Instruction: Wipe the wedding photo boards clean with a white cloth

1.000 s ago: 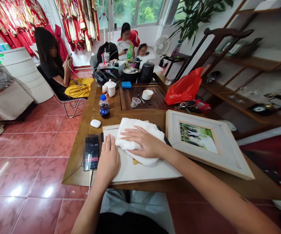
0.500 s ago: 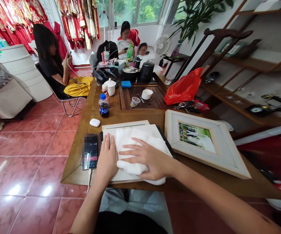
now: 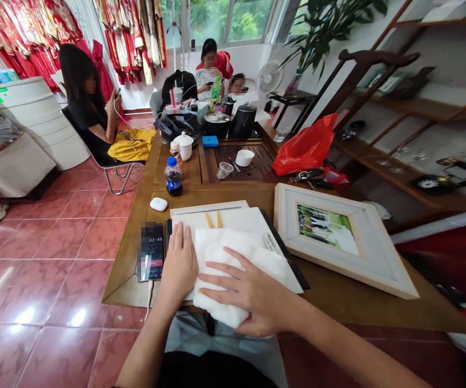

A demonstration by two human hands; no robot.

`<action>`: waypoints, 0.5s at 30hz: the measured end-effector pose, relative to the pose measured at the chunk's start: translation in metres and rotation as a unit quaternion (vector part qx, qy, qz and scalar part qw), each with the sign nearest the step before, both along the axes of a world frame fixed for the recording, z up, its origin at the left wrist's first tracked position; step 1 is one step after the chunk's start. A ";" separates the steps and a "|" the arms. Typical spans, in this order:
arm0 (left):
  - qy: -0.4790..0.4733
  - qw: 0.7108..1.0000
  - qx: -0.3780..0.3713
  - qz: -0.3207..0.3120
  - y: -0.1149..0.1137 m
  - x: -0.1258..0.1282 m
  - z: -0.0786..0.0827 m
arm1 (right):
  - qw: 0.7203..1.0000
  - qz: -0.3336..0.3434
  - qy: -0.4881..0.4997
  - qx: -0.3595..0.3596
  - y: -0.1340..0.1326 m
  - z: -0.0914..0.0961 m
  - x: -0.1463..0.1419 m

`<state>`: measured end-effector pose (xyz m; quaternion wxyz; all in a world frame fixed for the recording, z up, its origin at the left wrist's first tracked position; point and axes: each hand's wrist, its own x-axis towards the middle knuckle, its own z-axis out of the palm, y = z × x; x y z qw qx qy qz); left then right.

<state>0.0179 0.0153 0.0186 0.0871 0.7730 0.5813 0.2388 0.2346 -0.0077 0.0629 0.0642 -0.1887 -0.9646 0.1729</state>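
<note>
The white cloth had just slid from the middle of the white board toward the bottom of the frame, overhanging the near edge of the tabletop. That bared two yellow strips above it and suggested that the rubbing had reached the board's near part. The right hand had travelled with it, fingers spread wide, palm down, pressing the cloth rather than clasping it. The left hand had stayed flat on the board's left side, fingers straight and close together, gripping nothing.

Counted out, there were two hands, one cloth and two strips; one phone left of centre; one framed photo right of centre; one small white case and one blue-capped bottle above the phone.
</note>
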 end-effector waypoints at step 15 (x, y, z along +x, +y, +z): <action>-0.005 1.000 0.009 -0.002 0.001 0.001 -0.003 | 0.994 -0.057 0.028 0.093 -0.020 -0.015 0.055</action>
